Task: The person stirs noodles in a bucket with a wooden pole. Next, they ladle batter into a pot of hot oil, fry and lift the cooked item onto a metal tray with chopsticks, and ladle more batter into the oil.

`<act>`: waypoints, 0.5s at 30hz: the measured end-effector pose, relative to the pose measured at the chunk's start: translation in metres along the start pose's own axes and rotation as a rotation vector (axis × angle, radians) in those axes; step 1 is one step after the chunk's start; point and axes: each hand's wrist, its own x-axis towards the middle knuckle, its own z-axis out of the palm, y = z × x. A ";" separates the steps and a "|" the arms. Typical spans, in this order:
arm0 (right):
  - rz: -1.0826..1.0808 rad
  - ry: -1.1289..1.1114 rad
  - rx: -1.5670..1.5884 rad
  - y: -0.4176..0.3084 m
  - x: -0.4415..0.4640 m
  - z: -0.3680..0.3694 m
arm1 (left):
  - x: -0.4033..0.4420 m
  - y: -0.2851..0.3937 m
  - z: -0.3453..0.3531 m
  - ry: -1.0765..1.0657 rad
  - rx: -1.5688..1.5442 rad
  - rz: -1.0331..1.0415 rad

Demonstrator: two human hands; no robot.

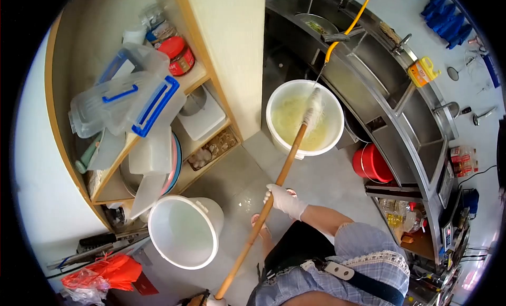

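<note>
The grey tiled floor (328,180) carries a white tub (273,106) of yellowish liquid (285,122) ahead of the right hand (285,199), a red bucket (375,163) ahead and to that hand's right, and another white bucket (215,215) to its left.

you're standing in a kitchen, one that looks commercial: a long bank of stainless steel sinks (403,100) runs beside you, bottles of yellow liquid (396,219) sit low down, and plastic storage boxes (145,103) and a red-lidded jar (181,58) occupy wooden shelves (211,69).
</note>
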 end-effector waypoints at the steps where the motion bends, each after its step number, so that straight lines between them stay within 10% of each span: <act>1: 0.019 -0.039 -0.004 -0.009 0.004 0.013 | 0.007 0.021 -0.032 0.039 0.008 -0.029; 4: 0.105 -0.094 0.065 -0.053 0.006 0.060 | 0.028 0.017 -0.056 0.267 -0.284 0.103; 6: 0.145 -0.184 0.164 -0.087 0.018 0.076 | 0.020 0.118 -0.155 0.586 0.147 0.352; 15: 0.076 -0.006 0.420 -0.135 0.057 -0.008 | 0.040 0.253 -0.229 0.621 0.466 0.833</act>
